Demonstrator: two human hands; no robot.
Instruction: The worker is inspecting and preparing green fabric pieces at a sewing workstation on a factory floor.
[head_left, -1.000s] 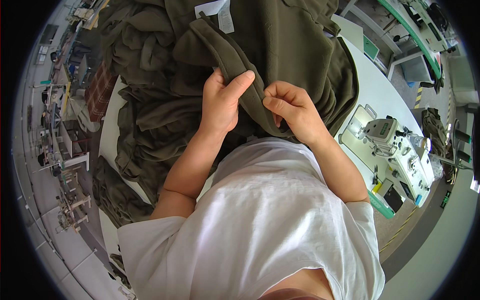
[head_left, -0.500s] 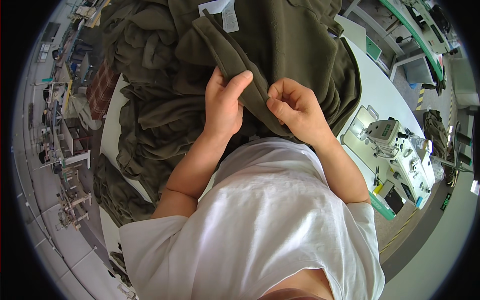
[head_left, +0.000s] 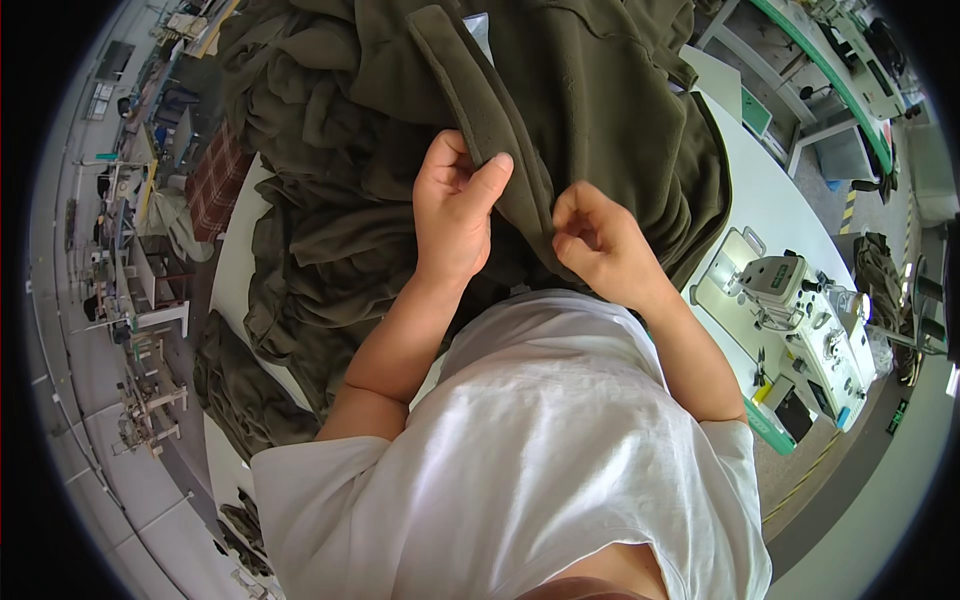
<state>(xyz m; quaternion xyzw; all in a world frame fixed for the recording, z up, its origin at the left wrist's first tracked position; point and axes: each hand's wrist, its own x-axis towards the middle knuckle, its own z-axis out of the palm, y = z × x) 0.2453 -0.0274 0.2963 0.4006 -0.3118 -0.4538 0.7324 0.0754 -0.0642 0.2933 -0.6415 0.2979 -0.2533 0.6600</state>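
Note:
A long folded olive-green fabric band [head_left: 480, 110] runs slantwise in front of me, its far end lying free on the garment pile. My left hand [head_left: 458, 210] grips the band midway, thumb on top and fingers curled beneath. Lower down, my right hand [head_left: 610, 245] pinches the band's right edge between thumb and curled fingers. Under and around both hands spreads a soft olive garment [head_left: 620, 110], apparently fleece or sweatshirt cloth. A white label [head_left: 479, 38] shows partly beside the band, the rest covered. The band's near end is hidden close to my shirt.
More bunched olive cloth [head_left: 330, 220] heaps up on the left. The white table [head_left: 780, 205] curves round to the right, where a sewing machine [head_left: 800, 300] stands with small snips [head_left: 760, 365] near it. A plaid cloth [head_left: 217, 180] and other workstations lie beyond the left edge.
The band has swung toward the label and now covers most of it. My right hand sits slightly lower along the edge. The whole view has shifted a little.

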